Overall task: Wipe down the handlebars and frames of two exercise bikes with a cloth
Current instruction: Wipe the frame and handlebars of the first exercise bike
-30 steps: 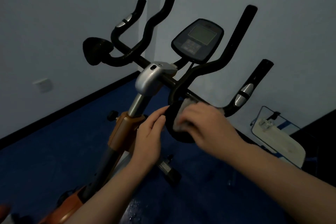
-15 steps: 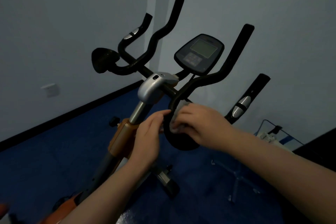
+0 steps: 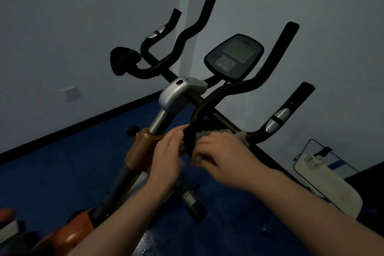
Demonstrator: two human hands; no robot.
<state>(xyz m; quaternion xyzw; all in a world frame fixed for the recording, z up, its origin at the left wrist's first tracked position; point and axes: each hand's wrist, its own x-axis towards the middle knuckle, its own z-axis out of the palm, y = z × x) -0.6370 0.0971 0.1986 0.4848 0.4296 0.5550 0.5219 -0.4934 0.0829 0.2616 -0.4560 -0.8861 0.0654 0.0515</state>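
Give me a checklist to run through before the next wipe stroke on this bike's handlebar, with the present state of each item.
1. Cloth in hand: ok. The right hand presses the pale cloth against the padded loop of the handlebar.
2. Bar steadied: ok. The left hand rests its fingertips on the loop's other side.
3. Cloth covering the pad: cannot tell, the hand hides most of it.
4. Upper grips reached: not ok, both hands are low on the bar.
5. Console clear of the hands: ok.
6. Second bike in view: not ok, only one shows.
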